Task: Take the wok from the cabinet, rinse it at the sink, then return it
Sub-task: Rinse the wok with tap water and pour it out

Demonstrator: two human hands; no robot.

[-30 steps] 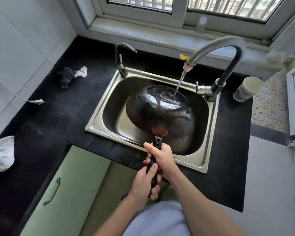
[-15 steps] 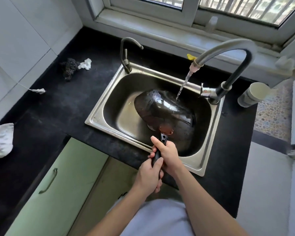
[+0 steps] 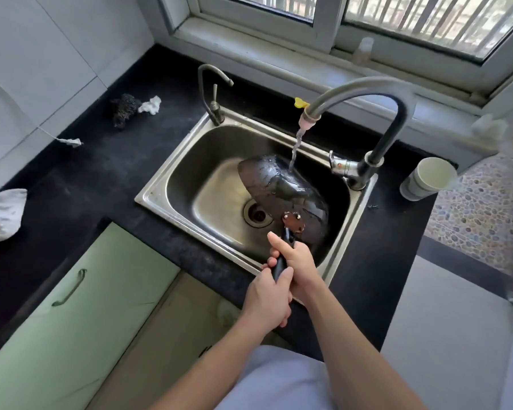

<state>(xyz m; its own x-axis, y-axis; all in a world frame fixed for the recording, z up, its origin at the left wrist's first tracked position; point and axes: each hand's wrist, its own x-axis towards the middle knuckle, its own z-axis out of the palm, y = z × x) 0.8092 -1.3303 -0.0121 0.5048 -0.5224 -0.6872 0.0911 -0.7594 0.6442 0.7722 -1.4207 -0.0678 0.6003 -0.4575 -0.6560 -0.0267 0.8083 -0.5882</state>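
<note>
The dark wok (image 3: 285, 190) is tipped on its side over the steel sink (image 3: 166, 184), its wet outer face up, under the water stream from the tall faucet (image 3: 367, 96). Both hands grip its black handle at the sink's front edge. My right hand (image 3: 296, 261) holds the handle nearer the wok, and my left hand (image 3: 268, 300) holds the handle's end just below. The drain (image 3: 256, 214) shows left of the wok.
A smaller tap (image 3: 212, 93) stands at the sink's back left. On the black counter (image 3: 80, 179) lie a scrubber (image 3: 123, 109) with a white scrap and a white cloth (image 3: 2, 213). A cup (image 3: 428, 179) sits right. An open green cabinet door (image 3: 71, 294) is below.
The wok has rolled from lying nearly flat with its bowl up to standing on its side, uncovering the sink floor and drain. Both hands stayed on the handle.
</note>
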